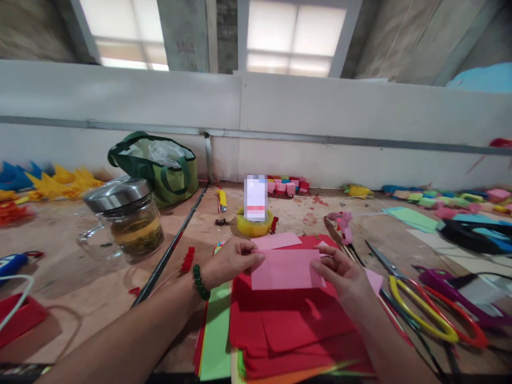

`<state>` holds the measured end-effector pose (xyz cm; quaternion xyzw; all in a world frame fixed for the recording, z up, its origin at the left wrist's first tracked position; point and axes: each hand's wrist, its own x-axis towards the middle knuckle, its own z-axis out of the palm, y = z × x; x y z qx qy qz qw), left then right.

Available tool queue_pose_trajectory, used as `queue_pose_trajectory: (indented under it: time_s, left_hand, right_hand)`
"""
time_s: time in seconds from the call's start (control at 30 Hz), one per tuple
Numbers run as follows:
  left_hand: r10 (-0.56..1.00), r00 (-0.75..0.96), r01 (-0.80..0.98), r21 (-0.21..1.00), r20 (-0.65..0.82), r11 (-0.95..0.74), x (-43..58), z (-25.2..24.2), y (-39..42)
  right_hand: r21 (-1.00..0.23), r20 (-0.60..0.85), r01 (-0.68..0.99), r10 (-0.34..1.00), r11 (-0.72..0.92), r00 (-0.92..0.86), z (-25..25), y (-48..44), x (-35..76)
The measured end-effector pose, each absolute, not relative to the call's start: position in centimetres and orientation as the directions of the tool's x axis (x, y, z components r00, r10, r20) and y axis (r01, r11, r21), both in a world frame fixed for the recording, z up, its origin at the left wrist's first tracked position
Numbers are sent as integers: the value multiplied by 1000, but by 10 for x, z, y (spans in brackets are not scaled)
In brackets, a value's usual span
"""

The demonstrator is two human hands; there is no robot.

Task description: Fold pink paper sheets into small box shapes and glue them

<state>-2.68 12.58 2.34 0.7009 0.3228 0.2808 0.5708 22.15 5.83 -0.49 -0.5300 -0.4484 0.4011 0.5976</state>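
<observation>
A pink sheet of paper (286, 270) is stretched level between my two hands, above a stack of red paper (296, 325). My left hand (236, 261), with a green bead bracelet (200, 282) at the wrist, pinches its upper left corner between thumb and fingers. At the right end, my right hand (340, 272) grips the sheet the same way, thumb on the near face. Another pink piece (279, 241) lies just behind on the red stack. Green sheets (216, 333) stick out from under the red ones on the left.
Scissors with yellow and red handles (424, 309), a pink glue gun (344, 226) and a purple tool (460, 296) lie at right. A phone (256, 198) stands in a yellow tape roll (255, 224). A glass tea mug (132, 224) and green bag (176, 176) stand at left.
</observation>
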Motion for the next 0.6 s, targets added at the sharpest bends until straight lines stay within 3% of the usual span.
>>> queue_pose_trajectory:
  time_s: [0.4,0.5,0.6]
  left_hand:
    - [753,657,287,930,-19,-227,-33,22,128]
    - [783,621,329,920,-40,-214,-31,20,127]
    - [802,597,454,838,-33,-303,-28,15,126]
  right_hand:
    - [-975,175,172,962,139,212,2,55,216]
    - [-953,149,287,973,94,175,2,54,215]
    - [-876,114,481,986,42,122,1,52,214]
